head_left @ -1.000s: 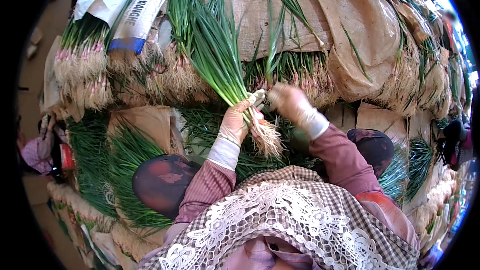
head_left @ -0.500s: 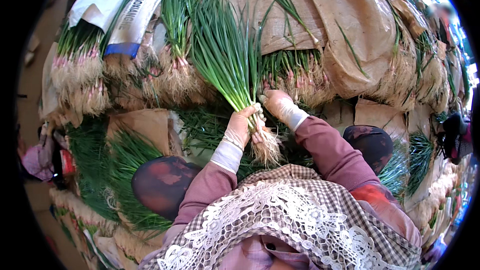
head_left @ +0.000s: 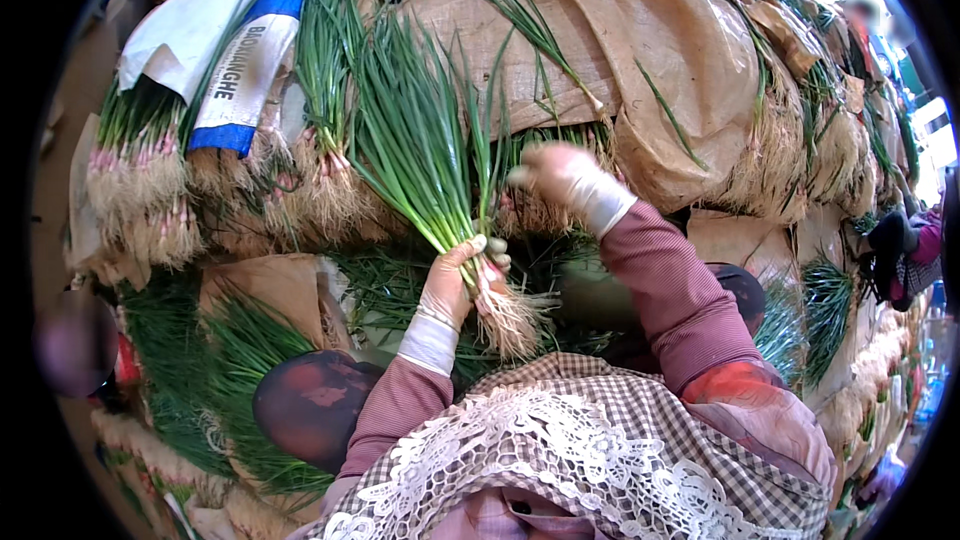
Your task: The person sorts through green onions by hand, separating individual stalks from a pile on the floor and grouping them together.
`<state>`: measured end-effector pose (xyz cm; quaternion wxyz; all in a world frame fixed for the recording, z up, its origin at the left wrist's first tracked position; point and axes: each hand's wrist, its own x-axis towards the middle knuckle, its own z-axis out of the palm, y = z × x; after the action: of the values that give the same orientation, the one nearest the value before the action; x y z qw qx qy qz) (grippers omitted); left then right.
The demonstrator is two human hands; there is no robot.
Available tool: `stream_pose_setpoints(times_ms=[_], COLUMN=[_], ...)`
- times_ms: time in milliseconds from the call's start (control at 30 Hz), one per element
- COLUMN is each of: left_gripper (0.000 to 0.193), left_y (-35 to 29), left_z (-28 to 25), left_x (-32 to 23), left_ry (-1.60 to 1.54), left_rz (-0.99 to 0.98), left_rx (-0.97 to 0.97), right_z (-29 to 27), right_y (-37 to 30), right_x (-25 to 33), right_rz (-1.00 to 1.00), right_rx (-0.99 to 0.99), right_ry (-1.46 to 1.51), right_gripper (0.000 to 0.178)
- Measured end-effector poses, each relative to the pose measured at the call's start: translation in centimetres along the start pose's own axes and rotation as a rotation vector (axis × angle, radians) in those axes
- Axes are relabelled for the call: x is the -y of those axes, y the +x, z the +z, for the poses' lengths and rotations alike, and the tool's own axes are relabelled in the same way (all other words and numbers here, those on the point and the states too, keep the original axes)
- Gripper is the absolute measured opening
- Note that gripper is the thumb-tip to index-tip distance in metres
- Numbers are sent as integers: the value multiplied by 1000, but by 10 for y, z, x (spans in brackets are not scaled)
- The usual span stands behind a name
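Observation:
My left hand point(head_left: 452, 278) is closed round the base of a thick bunch of spring onions point(head_left: 410, 155). Long green leaves fan up and away from me, and the pinkish bulbs and pale roots hang below my fist. To the right of the bunch, my right hand point(head_left: 562, 176) is raised over the edge of the covered onion pile. Motion smears its fingers, so whether they hold anything is unclear. White cuffs wrap both wrists. Brown sacking point(head_left: 560, 40) covers the pile, with a few loose onions point(head_left: 545, 40) lying on top.
On the far left, more onion bundles point(head_left: 140, 165) lie roots toward me, under a white sheet point(head_left: 195, 25) and a blue-and-white bag point(head_left: 240, 75). Cut greens point(head_left: 255, 370) lie beside my left knee point(head_left: 310, 405). Other people point(head_left: 915, 240) are at the right and left edges.
My right hand has lifted away from the bunch's base, up and to the right in a blur. My left hand keeps its hold on the spring onions. The whole view has shifted slightly.

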<state>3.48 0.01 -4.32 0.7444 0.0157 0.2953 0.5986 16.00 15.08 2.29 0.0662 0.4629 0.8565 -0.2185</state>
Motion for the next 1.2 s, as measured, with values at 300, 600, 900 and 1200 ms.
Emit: stream_pose_setpoints(times_ms=[300, 600, 900, 1200], left_gripper=[24, 31, 18, 27], left_y=[-10, 12, 10, -3], left_z=[21, -7, 2, 10], left_x=[-14, 3, 9, 5], left_ry=[127, 207, 246, 203], left_rz=[67, -95, -31, -64], left_rx=[219, 36, -107, -69], right_z=[-33, 63, 82, 138], right_y=[24, -50, -21, 9], right_x=[-65, 1, 12, -20], right_rz=[172, -425, 167, 264], right_rx=[-31, 470, 315, 130], right_ry=[515, 61, 1895, 464], right_gripper=[33, 15, 23, 30])
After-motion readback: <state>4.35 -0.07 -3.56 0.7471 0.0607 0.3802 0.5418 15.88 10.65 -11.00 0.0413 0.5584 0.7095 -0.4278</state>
